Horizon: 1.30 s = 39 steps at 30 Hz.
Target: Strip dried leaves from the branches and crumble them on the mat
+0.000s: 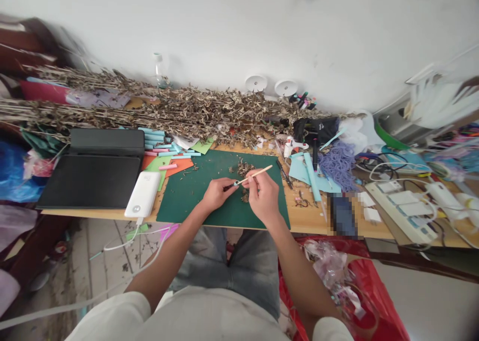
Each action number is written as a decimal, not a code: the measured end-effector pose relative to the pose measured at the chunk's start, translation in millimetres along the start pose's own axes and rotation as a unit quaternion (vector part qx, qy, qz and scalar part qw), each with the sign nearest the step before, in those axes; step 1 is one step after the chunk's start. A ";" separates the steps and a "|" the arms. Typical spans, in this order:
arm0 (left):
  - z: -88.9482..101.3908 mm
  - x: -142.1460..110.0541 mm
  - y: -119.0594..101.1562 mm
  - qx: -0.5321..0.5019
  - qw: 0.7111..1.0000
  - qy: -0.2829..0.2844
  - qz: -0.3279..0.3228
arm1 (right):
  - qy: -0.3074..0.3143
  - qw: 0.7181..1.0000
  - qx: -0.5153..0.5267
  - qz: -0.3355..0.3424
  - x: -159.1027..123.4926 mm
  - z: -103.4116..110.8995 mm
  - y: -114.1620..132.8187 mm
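Note:
My left hand (216, 194) is closed, pinching a small light-blue paper tube (236, 183) between thumb and fingertips. In my right hand (264, 193) is a thin wooden stick (265, 170), gripped like a pen. Its lower tip meets the tube's end; whether it goes inside I cannot tell. Both hands are over a green cutting mat (187, 193). Crumbled dry leaves (245, 167) lie in a small heap just beyond my right hand, with more crumbs partly hidden beneath it.
Dried plant stalks (209, 109) spread along the back. To the left are a black tablet case (97, 181), a white power bank (142, 193) with a cable, and several rolled paper tubes (153, 137). Rightward lie purple cord (337, 164), a glue gun (294, 145) and a power strip (402, 211).

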<state>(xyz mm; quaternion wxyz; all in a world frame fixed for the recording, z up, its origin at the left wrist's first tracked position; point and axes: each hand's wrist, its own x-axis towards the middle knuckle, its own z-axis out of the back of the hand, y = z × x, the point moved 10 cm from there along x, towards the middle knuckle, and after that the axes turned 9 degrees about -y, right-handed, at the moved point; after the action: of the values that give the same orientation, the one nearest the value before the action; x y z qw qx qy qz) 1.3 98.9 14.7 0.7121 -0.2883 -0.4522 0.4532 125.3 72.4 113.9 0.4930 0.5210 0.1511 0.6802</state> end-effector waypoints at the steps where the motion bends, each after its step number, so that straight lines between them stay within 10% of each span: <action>1: -0.1 0.0 -0.1 -0.001 1.000 0.001 0.000 | 0.001 1.000 -0.003 0.004 0.3 -1.0 0.1; 39: -1.2 -0.2 0.3 0.025 1.000 0.001 -0.009 | 0.075 0.995 -0.048 0.050 17.3 -19.0 11.3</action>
<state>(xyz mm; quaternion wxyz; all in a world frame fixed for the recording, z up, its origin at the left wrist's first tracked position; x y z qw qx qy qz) 2.2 98.8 13.9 0.7238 -0.2667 -0.4422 0.4577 103.8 87.3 123.9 0.4696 0.4514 0.1288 0.7477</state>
